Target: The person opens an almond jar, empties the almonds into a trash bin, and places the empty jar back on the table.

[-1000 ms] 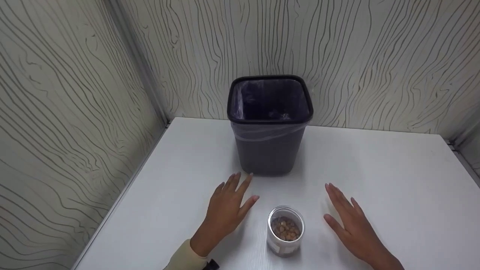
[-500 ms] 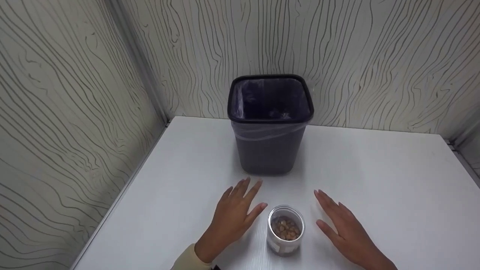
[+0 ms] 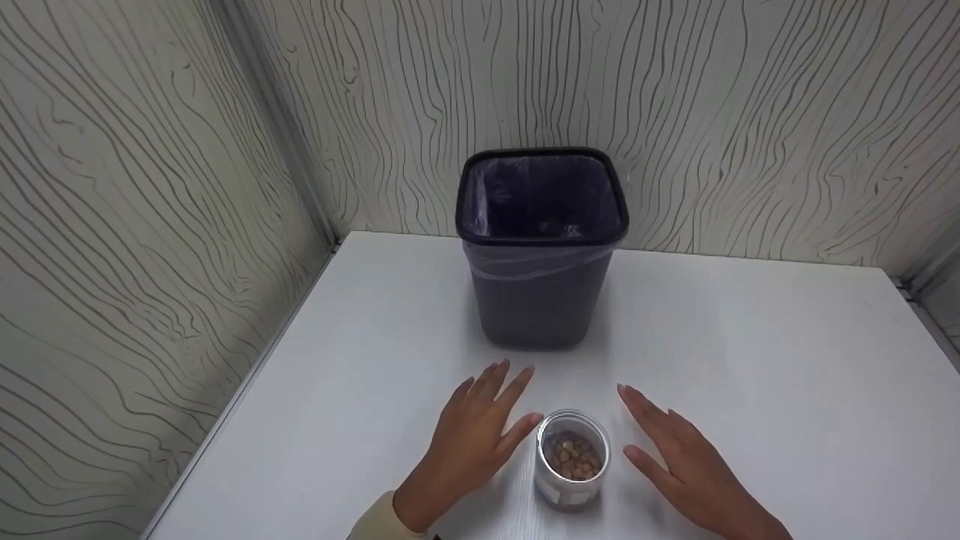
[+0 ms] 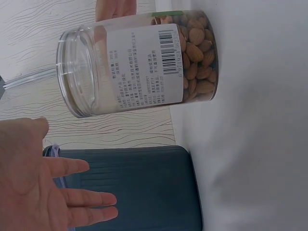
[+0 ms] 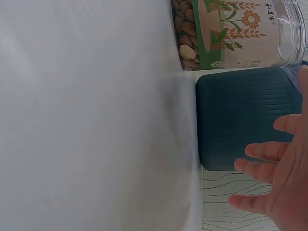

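A clear plastic jar of almonds (image 3: 572, 459) stands upright and lidless near the front of the white table. In the left wrist view its white label (image 4: 144, 67) shows a barcode, with almonds filling the lower part. The right wrist view shows the jar's green and beige front label (image 5: 236, 29). On the jar's left is my left hand (image 3: 471, 439), fingers spread and straight, thumb tip right by the rim. My right hand (image 3: 686, 469) is on the other side, fingers extended, a small gap from the jar. Neither hand holds anything.
Behind the jar stands a dark trash bin (image 3: 536, 300) lined with a clear bag, at the back of the table (image 3: 750, 337). Wood-grain patterned walls (image 3: 675, 112) rise behind and at the left.
Both hands have moved inward toward the jar, the left one to the right and slightly nearer, the right one to the left. The jar and bin have stayed in place.
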`<action>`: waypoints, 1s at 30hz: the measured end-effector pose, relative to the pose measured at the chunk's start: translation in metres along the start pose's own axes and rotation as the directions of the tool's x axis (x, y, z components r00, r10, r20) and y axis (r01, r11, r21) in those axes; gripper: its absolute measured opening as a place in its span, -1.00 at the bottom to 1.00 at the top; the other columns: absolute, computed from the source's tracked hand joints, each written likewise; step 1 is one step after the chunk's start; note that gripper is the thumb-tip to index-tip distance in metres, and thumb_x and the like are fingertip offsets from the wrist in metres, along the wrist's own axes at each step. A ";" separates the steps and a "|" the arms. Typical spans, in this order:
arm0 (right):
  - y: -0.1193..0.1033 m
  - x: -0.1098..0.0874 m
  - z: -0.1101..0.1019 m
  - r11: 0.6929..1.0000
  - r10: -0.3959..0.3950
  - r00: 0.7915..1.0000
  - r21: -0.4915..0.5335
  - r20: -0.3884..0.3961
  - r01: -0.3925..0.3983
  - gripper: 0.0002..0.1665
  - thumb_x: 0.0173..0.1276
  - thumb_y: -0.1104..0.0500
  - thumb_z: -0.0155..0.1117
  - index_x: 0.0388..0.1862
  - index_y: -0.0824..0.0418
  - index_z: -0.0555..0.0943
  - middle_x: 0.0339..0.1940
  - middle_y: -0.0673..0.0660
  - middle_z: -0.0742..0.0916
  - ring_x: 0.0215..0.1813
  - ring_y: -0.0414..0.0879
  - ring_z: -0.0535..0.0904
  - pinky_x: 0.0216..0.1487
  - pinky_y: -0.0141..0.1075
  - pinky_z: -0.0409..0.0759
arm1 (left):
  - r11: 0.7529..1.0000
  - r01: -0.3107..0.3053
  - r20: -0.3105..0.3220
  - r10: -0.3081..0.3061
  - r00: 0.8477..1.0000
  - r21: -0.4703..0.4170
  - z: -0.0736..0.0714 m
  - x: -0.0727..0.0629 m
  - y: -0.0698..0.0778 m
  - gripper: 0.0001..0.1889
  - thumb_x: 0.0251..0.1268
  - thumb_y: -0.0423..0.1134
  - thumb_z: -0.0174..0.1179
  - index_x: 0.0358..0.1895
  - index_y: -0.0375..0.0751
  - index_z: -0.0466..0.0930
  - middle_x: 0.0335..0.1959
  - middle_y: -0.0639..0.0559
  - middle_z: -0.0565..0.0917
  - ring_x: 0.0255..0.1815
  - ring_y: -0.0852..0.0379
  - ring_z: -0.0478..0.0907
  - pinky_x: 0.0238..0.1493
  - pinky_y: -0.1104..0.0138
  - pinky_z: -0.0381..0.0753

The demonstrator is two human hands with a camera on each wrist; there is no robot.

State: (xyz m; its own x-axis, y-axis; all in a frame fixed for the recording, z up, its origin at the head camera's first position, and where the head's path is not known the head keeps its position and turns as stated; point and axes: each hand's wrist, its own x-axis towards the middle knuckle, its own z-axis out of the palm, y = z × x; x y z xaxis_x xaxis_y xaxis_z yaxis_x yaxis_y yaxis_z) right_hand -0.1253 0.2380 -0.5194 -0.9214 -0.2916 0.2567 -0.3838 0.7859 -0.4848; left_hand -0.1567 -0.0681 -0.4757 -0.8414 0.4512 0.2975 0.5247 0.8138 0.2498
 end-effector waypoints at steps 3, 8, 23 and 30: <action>-0.002 -0.001 0.000 1.000 -0.003 1.000 0.003 0.006 0.003 -0.16 0.51 -0.05 0.25 0.66 -0.19 0.12 0.61 -0.16 0.28 0.56 -0.21 0.23 0.41 0.27 0.24 | 1.000 -0.005 -0.007 0.005 1.000 -0.002 0.000 0.000 0.000 -0.30 0.56 0.36 -0.33 0.58 0.12 0.24 0.50 -0.12 0.39 0.49 -0.09 0.35 0.38 -0.08 0.39; -0.007 -0.001 -0.002 1.000 -0.009 1.000 -0.015 0.012 0.010 -0.16 0.49 -0.06 0.27 0.65 -0.18 0.16 0.60 -0.16 0.31 0.54 -0.18 0.27 0.40 0.27 0.25 | 1.000 -0.013 -0.007 0.013 1.000 -0.008 -0.001 -0.001 0.001 -0.30 0.57 0.35 -0.33 0.58 0.11 0.24 0.49 -0.13 0.39 0.48 -0.10 0.36 0.37 -0.08 0.40; -0.013 -0.005 0.000 0.992 -0.114 0.993 -0.052 0.016 0.115 -0.21 0.49 -0.11 0.26 0.63 -0.15 0.23 0.54 -0.19 0.41 0.46 -0.16 0.42 0.53 -0.38 0.07 | 0.999 -0.042 0.027 0.043 0.999 -0.033 -0.003 -0.006 0.015 -0.32 0.56 0.35 -0.30 0.59 0.17 0.21 0.53 -0.06 0.35 0.51 -0.04 0.32 0.35 -0.06 0.44; -0.016 -0.008 -0.001 0.998 -0.060 0.996 0.005 0.070 0.060 -0.20 0.52 -0.14 0.22 0.64 -0.26 0.15 0.53 -0.25 0.40 0.45 -0.14 0.42 0.26 0.06 0.55 | 0.998 -0.062 0.037 0.063 0.997 -0.029 -0.003 -0.008 0.020 -0.32 0.56 0.36 -0.30 0.59 0.18 0.21 0.53 -0.07 0.35 0.49 -0.04 0.35 0.31 -0.04 0.49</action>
State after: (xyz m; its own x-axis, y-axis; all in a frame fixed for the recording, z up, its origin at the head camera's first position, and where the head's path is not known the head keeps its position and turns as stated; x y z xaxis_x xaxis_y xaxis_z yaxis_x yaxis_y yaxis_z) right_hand -0.1119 0.2281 -0.5130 -0.8987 -0.3758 0.2262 -0.4386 0.7642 -0.4728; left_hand -0.1394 -0.0565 -0.4707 -0.8110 0.5148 0.2780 0.5792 0.7735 0.2572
